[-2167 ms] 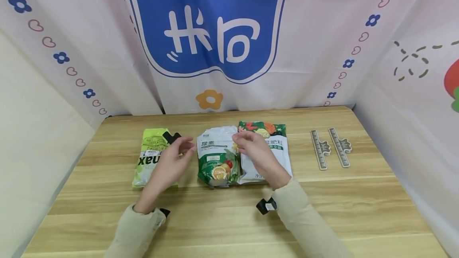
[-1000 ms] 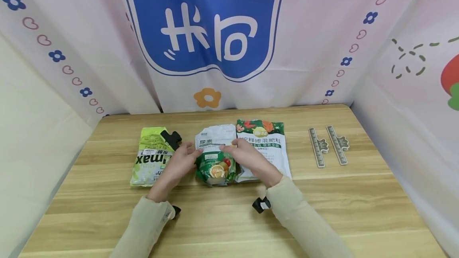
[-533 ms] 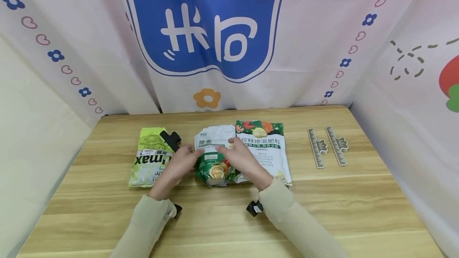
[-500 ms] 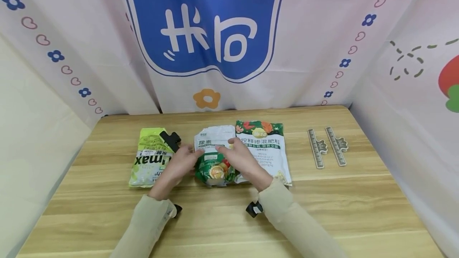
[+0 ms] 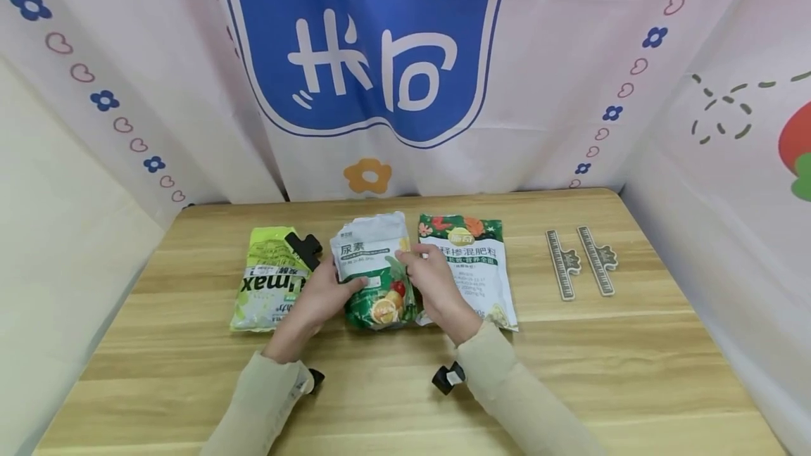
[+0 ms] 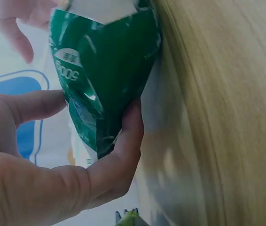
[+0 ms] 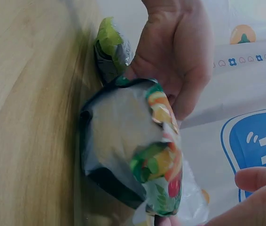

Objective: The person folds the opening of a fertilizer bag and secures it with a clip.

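Note:
A white-and-green fertilizer bag (image 5: pixel 374 280) printed with fruit is gripped at its left side by my left hand (image 5: pixel 322 294). The left wrist view shows the left thumb on one face and the fingers curled under the other. My right hand (image 5: pixel 437 287) holds the bag's right edge, thumb over the front and part of its fingers hidden behind. The bag leans slightly left, its pale bottom (image 7: pixel 119 129) facing the right wrist camera. Right beside it lies a larger white fertilizer bag (image 5: pixel 472 273), partly covered by my right hand.
A lime-green bag (image 5: pixel 269 280) lies to the left, with a black clip (image 5: pixel 305 250) at its upper right. Two grey ruler-like clips with crown-shaped grips, a left clip (image 5: pixel 564 264) and a right clip (image 5: pixel 597 259), lie on the wooden table (image 5: pixel 380 400). A printed curtain (image 5: pixel 538 90) hangs behind.
Both hands have come in from above onto the middle bag's sides and taken hold of it. Its top has since shifted up and left, tilting the bag; the other bags and clips stay put.

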`<state>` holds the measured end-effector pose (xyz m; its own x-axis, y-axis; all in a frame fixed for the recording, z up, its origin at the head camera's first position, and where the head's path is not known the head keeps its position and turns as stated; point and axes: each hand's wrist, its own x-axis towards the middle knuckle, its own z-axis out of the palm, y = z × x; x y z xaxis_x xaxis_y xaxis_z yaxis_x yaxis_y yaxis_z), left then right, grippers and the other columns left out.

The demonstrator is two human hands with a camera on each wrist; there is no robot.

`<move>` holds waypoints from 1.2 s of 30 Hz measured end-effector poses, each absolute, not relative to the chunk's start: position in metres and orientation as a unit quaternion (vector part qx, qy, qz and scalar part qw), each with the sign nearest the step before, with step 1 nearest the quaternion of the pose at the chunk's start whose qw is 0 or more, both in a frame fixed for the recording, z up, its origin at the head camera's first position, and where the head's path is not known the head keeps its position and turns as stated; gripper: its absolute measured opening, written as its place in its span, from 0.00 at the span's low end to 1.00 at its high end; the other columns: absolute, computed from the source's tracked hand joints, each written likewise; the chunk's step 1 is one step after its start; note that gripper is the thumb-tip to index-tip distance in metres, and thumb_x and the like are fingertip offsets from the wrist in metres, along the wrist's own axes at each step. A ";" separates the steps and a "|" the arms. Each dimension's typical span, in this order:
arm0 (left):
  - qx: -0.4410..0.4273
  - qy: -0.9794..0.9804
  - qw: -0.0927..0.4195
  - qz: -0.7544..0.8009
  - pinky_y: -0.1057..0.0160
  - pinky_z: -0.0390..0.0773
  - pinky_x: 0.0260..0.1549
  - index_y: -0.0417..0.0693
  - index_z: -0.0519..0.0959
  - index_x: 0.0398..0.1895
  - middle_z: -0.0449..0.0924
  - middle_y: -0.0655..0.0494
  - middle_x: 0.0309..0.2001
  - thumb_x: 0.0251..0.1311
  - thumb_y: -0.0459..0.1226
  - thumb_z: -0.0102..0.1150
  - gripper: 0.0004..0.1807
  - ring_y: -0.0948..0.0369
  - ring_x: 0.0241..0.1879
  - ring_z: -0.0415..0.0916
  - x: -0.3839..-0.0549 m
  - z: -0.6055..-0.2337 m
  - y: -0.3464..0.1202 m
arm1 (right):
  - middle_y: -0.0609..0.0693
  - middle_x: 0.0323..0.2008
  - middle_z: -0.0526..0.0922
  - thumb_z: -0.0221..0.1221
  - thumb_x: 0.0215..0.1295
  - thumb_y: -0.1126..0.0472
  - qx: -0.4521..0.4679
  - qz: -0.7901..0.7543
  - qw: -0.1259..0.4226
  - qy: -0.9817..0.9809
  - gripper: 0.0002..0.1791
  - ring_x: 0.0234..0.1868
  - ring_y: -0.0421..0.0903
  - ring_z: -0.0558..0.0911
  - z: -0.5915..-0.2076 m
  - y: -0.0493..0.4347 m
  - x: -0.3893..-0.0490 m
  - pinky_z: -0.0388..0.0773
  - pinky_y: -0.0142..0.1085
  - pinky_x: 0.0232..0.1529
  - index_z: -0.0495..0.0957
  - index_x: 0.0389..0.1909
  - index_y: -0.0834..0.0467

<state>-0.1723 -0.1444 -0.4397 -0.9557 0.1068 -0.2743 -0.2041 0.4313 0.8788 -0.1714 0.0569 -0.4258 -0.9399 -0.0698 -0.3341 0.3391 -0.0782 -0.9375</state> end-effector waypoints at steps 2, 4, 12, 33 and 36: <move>-0.025 0.837 0.130 0.531 0.44 0.74 0.68 0.43 0.50 0.84 0.71 0.39 0.73 0.73 0.37 0.62 0.43 0.45 0.70 0.73 -0.171 -0.436 -0.145 | 0.65 0.77 0.62 0.57 0.78 0.55 0.098 -0.732 0.142 0.659 0.35 0.74 0.62 0.71 -0.424 0.059 -0.173 0.68 0.54 0.77 0.59 0.77 0.66; -0.029 0.836 0.119 0.534 0.46 0.77 0.67 0.43 0.48 0.84 0.71 0.38 0.72 0.72 0.36 0.63 0.46 0.45 0.68 0.75 -0.167 -0.433 -0.145 | 0.65 0.75 0.65 0.58 0.78 0.56 0.100 -0.736 0.140 0.655 0.33 0.72 0.62 0.73 -0.423 0.061 -0.173 0.70 0.54 0.75 0.61 0.76 0.66; -0.020 0.827 0.104 0.552 0.49 0.81 0.64 0.41 0.39 0.86 0.68 0.36 0.74 0.78 0.36 0.55 0.44 0.44 0.67 0.77 -0.155 -0.426 -0.144 | 0.65 0.68 0.72 0.57 0.78 0.57 0.103 -0.746 0.139 0.643 0.30 0.64 0.59 0.78 -0.422 0.067 -0.166 0.75 0.53 0.71 0.64 0.74 0.65; 0.037 0.800 0.162 0.577 0.43 0.68 0.74 0.43 0.37 0.80 0.59 0.36 0.76 0.85 0.44 0.38 0.33 0.43 0.75 0.67 -0.141 -0.412 -0.149 | 0.62 0.58 0.76 0.59 0.78 0.55 0.028 -0.691 0.179 0.700 0.33 0.45 0.50 0.78 -0.392 0.092 -0.133 0.84 0.51 0.59 0.62 0.76 0.64; 0.045 0.809 0.157 0.565 0.44 0.71 0.73 0.41 0.34 0.80 0.57 0.35 0.75 0.86 0.43 0.35 0.33 0.44 0.74 0.67 -0.136 -0.409 -0.148 | 0.62 0.61 0.74 0.59 0.78 0.54 0.022 -0.681 0.185 0.708 0.35 0.47 0.50 0.79 -0.388 0.094 -0.127 0.84 0.50 0.59 0.60 0.78 0.63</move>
<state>-0.1356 -0.1481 -0.4088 -0.9463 0.2514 -0.2033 -0.1043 0.3577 0.9280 -0.1273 0.0945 -0.3876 -0.9303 -0.2212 -0.2927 0.2838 0.0715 -0.9562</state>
